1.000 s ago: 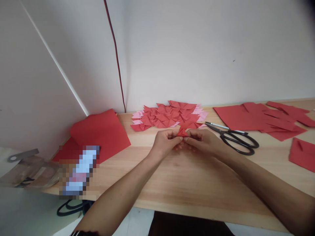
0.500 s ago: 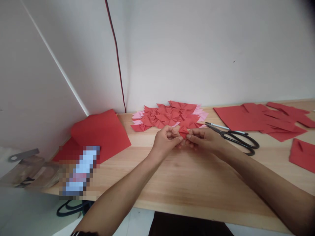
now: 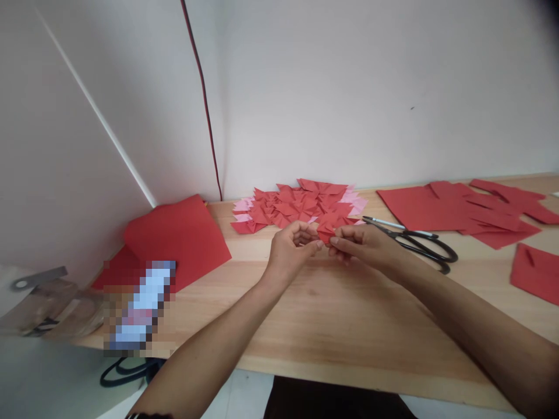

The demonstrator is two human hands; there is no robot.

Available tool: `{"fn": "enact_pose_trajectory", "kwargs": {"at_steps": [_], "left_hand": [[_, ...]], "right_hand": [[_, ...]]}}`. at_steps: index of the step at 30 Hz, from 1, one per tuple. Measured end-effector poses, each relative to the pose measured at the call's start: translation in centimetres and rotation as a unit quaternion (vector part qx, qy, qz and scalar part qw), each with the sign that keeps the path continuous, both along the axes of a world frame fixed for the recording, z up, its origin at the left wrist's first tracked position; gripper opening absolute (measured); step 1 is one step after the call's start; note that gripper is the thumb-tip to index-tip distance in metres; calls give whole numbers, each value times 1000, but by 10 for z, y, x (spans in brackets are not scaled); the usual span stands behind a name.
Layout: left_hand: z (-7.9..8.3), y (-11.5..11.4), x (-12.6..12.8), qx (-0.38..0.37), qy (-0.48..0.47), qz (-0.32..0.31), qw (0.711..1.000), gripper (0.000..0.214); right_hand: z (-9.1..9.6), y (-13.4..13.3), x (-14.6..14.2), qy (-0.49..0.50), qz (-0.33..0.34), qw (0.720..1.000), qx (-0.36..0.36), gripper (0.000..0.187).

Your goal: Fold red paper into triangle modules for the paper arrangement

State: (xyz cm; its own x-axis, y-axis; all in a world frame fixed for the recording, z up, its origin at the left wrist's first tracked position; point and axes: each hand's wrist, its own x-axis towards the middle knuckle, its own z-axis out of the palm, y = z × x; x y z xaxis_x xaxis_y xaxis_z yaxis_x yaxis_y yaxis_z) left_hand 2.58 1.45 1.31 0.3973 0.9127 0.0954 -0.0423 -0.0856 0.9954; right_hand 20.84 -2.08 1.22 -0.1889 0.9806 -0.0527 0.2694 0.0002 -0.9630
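A small folded piece of red paper (image 3: 325,233) is held up between my two hands, over the middle of the table. My left hand (image 3: 293,244) pinches its left side with thumb and fingers. From the right, my right hand (image 3: 360,244) grips it, thumb on the near face and fingers curled behind. Just beyond lies a pile of folded red and pink paper pieces (image 3: 301,203), against the wall. Black-handled scissors (image 3: 425,247) lie to the right of my right hand, with a pen (image 3: 393,224) beside them.
Red sheets (image 3: 181,238) lie at the left, near a blurred-out phone (image 3: 144,305). Cut red paper strips (image 3: 484,209) and a red paper stack (image 3: 537,273) are at the right. Clear plastic bags (image 3: 61,305) sit at the left corner. A cable (image 3: 204,93) runs down the wall.
My left fingers have loosened and shifted slightly on the folded paper, which stays in almost the same place. The whole view has drifted a little; the other things lie as before.
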Motion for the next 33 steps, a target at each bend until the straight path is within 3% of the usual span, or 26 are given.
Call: {"fn": "enact_pose_trajectory", "kwargs": {"at_steps": [8, 16, 23, 33], "left_hand": [[4, -4, 0, 28, 13, 26, 999, 18], [9, -3, -1, 62, 45, -4, 997, 9], [4, -1, -1, 0, -13, -22, 1000, 11], [6, 0, -1, -12, -32, -27, 999, 10]], "right_hand": [[1, 0, -1, -8, -23, 1000, 18, 32], [2, -2, -4, -7, 8, 1000, 9, 32], [2, -3, -2, -8, 20, 1000, 13, 28], [2, -3, -5, -1, -6, 1000, 12, 23]]}}
